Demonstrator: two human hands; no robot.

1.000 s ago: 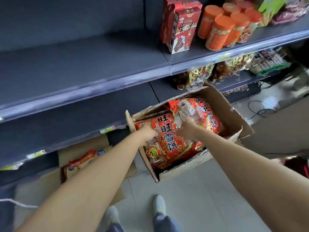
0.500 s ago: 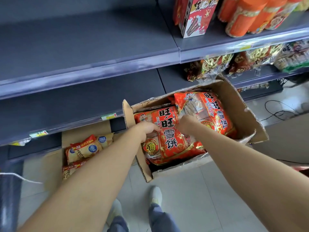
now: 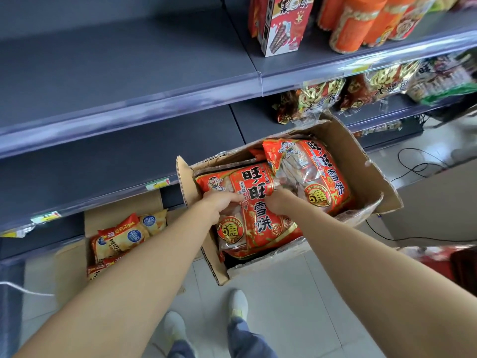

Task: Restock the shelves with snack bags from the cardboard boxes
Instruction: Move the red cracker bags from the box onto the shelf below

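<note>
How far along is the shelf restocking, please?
Done: nothing visible; the grey metal shelf lies bare. In hand: the left hand and right hand grip the front red snack bag in the brown cardboard box. Left: shelving it, the rear red bag and the yellow bags.

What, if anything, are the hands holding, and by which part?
Both hands grip the front red snack bag in the cardboard box: left hand on its left side, right hand on its right edge.
</note>
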